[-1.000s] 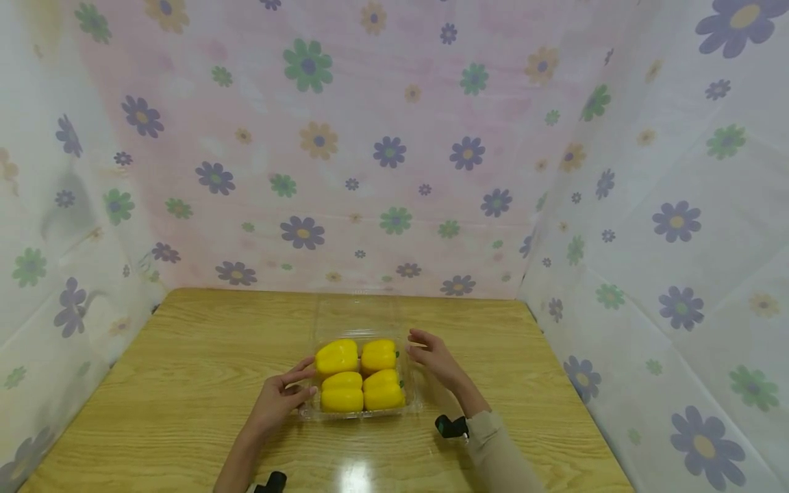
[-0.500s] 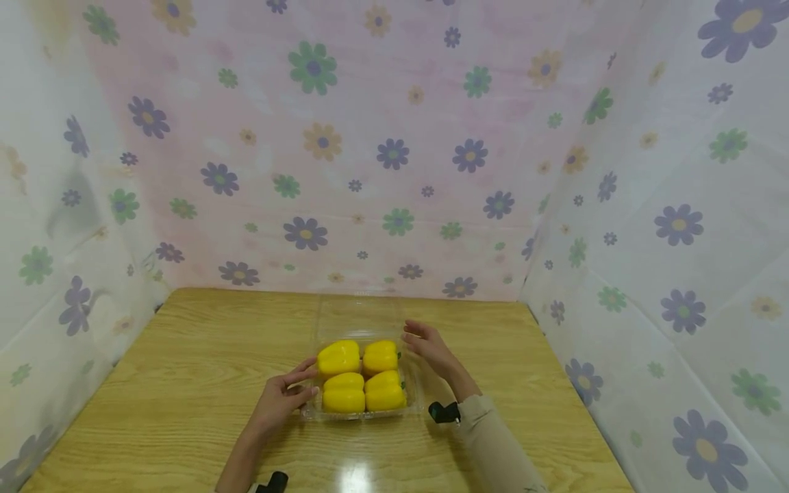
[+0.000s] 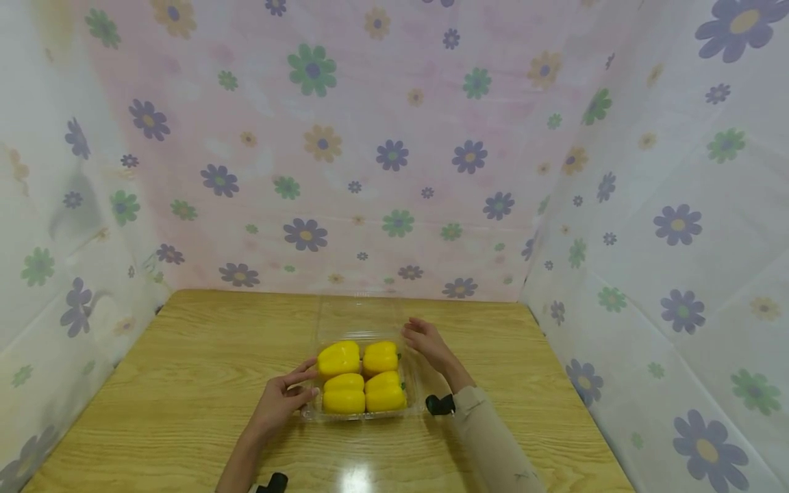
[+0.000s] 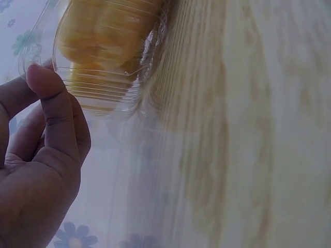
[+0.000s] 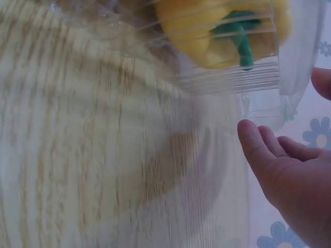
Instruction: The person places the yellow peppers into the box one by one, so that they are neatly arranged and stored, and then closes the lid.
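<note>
Several yellow bell peppers [image 3: 343,396] sit inside a clear plastic clamshell container [image 3: 354,417] on the table, in two rows. The container's lid [image 3: 359,316] is folded back behind it. At the left side, my left hand [image 3: 277,402] pinches the container's rim, thumb against the edge in the left wrist view. My right hand [image 3: 433,348] is by the back right corner, near the hinge, its fingers fairly straight. In the right wrist view its fingertips are close to the plastic; contact is unclear. A pepper's green stem [image 5: 239,39] shows through the wall there.
The wooden table [image 3: 203,383] spreads out around the container. Patterned flower cloth [image 3: 351,123] hangs behind the table and along both sides. A dark wrist camera [image 3: 440,405] sits on the right wrist, another [image 3: 274,482] on the left.
My right hand has shifted slightly left and away from me, toward the container's back right corner. The left hand stays at the rim, and the peppers keep their places.
</note>
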`<action>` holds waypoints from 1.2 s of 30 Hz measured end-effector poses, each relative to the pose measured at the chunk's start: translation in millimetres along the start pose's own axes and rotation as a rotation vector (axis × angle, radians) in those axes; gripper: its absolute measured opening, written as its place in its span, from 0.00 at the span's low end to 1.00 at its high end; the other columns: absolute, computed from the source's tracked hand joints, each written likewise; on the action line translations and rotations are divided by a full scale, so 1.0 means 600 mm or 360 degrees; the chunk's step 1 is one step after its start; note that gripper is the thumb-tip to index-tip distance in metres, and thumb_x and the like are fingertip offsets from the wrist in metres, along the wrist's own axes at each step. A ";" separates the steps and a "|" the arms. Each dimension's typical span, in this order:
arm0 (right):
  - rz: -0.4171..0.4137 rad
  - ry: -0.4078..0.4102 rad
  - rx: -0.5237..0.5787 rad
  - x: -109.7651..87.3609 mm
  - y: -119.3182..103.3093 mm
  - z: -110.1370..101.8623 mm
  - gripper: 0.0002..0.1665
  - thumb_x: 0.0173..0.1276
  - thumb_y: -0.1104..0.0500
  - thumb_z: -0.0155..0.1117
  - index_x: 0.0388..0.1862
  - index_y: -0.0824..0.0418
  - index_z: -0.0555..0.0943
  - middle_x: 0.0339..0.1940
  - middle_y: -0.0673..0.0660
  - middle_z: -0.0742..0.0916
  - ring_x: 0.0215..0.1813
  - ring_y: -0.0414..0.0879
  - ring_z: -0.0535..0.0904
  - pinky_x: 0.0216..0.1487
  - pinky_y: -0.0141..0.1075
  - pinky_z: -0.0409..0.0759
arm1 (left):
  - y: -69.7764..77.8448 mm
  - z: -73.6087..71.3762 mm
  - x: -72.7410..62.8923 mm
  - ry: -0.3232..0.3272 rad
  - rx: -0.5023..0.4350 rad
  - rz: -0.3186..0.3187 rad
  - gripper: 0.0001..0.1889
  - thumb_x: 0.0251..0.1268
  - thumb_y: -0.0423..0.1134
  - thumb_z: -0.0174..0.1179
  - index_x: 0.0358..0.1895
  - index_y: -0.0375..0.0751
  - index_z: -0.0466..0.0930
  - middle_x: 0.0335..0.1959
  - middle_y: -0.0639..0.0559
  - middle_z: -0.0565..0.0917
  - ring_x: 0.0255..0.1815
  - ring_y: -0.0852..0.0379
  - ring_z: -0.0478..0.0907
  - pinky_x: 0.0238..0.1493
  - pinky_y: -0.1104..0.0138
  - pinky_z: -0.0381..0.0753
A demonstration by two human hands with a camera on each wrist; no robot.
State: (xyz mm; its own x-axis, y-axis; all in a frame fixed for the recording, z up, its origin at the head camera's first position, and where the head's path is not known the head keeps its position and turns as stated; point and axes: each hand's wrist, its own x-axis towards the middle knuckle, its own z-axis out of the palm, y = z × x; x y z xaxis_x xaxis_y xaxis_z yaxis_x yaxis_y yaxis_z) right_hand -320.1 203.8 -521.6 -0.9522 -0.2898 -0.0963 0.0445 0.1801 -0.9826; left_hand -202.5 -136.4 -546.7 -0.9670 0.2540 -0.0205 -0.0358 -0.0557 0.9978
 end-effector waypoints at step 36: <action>-0.0296 0.0219 0.0103 0.009 -0.048 -0.002 0.27 0.80 0.67 0.53 0.73 0.78 0.65 0.72 0.77 0.70 0.72 0.71 0.67 0.70 0.49 0.75 | 0.011 0.004 -0.004 0.0033 0.0082 -0.0007 0.25 0.68 0.29 0.66 0.65 0.23 0.75 0.80 0.38 0.61 0.30 0.59 0.77 0.28 0.71 0.80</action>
State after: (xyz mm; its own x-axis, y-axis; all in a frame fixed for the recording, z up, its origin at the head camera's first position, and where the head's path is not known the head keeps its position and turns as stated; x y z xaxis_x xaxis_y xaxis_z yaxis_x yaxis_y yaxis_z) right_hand -327.2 198.4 -493.6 -0.9779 -0.1805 0.1054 -0.1203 0.0736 -0.9900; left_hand -199.5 -135.3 -540.0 -0.9718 0.2344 -0.0254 -0.0272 -0.0045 0.9996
